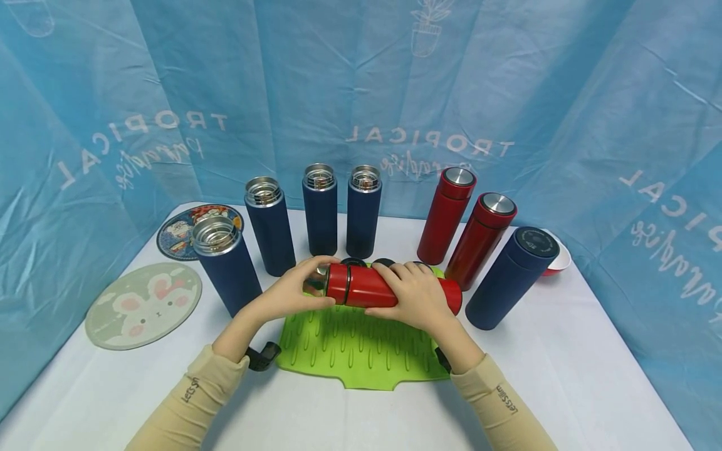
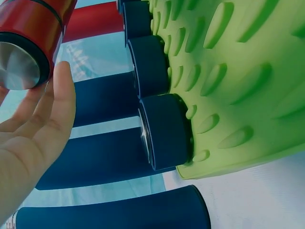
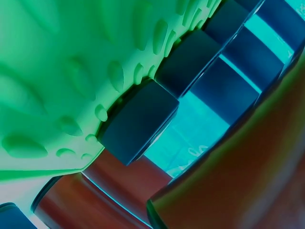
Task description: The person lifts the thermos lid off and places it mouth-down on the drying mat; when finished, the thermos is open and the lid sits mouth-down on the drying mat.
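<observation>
A red bottle (image 1: pixel 369 287) lies sideways in the air over the green mat (image 1: pixel 361 344). Around its body curls my right hand (image 1: pixel 414 294). At its lid end, my left hand (image 1: pixel 293 288) grips the red lid (image 2: pixel 31 38) with its silver top, which the left wrist view shows from below. Dark blue lids (image 2: pixel 164 131) stand on the far part of the mat. Behind and left of the mat are several blue bottles (image 1: pixel 321 216) with open steel mouths. In the right wrist view the held bottle fills the lower right, and the fingers cannot be made out.
Two lidded red bottles (image 1: pixel 445 216) and a lidded blue bottle (image 1: pixel 510 279) stand at the right, a bowl (image 1: pixel 558 258) behind them. At the left lie a rabbit-print mat (image 1: pixel 143 307) and a patterned round mat (image 1: pixel 183 235). A blue curtain (image 1: pixel 361 94) surrounds the table.
</observation>
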`<state>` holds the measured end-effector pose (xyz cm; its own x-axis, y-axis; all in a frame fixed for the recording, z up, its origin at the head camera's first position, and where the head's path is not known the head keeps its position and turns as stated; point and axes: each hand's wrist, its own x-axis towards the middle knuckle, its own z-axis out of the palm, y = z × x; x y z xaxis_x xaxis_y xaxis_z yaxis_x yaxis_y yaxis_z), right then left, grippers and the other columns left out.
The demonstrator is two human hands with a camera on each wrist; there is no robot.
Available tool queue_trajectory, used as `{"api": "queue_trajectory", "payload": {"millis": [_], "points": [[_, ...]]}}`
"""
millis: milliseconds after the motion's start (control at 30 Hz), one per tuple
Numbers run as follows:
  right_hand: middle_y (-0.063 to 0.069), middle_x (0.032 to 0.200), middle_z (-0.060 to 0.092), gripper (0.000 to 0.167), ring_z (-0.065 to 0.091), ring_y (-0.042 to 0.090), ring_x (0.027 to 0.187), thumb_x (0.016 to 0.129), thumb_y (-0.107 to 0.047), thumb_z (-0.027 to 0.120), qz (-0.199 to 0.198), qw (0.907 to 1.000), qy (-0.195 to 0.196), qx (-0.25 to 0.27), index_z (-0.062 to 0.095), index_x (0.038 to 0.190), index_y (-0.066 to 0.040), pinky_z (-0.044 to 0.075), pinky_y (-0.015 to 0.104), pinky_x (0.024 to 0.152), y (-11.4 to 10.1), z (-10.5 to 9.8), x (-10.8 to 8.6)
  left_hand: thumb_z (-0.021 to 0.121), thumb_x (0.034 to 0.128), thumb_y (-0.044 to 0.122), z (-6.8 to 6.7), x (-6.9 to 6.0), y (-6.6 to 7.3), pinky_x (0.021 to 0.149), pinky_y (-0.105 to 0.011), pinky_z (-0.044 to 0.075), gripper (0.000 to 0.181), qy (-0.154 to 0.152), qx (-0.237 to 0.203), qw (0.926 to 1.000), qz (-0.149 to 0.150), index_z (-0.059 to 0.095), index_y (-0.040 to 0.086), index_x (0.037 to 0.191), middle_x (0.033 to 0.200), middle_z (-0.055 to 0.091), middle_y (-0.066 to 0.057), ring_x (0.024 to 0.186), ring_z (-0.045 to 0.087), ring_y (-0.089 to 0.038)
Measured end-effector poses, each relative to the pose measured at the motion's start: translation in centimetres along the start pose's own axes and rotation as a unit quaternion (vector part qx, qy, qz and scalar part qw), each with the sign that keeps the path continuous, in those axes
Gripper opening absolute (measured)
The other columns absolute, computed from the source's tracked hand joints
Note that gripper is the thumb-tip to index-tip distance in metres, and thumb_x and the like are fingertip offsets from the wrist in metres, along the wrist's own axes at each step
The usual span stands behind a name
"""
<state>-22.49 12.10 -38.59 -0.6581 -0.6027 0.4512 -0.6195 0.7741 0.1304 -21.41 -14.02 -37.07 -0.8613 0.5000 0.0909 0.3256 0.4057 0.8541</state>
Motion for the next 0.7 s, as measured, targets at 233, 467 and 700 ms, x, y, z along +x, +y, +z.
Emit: {"api": "queue_trajectory", "payload": {"millis": [233,467,700], "points": [[0.004,0.099,0.064,0.078,0.059,0.022,0.086,0.068,-0.07,0.063,-0.006,0.9999,0.01,-0.001,0.052,0.128,-0.021,0.047,0.038,0.073,0.05,0.04,0.01,0.062,0.0881,0.031,-0.04,0.11,0.27,0.075,-0.036,0.05,0.06,0.0,0.013,0.9992,-0.038,0.038,0.008,0.138,0.116,0.052,-0.013,0.093,0.056,-0.023],[0.004,0.097,0.064,0.077,0.059,0.021,0.083,0.067,-0.068,0.064,-0.019,0.9993,0.033,-0.001,0.054,0.126,-0.02,0.048,0.037,0.07,0.08,0.08,0.04,0.039,0.0967,0.045,0.13,0.35,0.3,0.063,-0.033,0.044,0.057,-0.002,0.056,0.9951,-0.081,0.037,0.006,0.138,0.089,0.062,-0.01,0.072,0.057,-0.025],[0.004,0.098,0.064,0.077,0.059,0.022,0.084,0.068,-0.069,0.063,-0.015,0.9996,0.023,-0.004,0.053,0.126,-0.021,0.048,0.037,0.072,0.12,0.13,0.08,0.069,0.0825,0.032,0.54,-0.05,0.22,0.087,-0.045,0.047,0.081,0.015,0.042,0.9983,-0.037,0.02,0.018,0.145,0.139,0.034,-0.014,0.115,0.047,-0.031]]}}
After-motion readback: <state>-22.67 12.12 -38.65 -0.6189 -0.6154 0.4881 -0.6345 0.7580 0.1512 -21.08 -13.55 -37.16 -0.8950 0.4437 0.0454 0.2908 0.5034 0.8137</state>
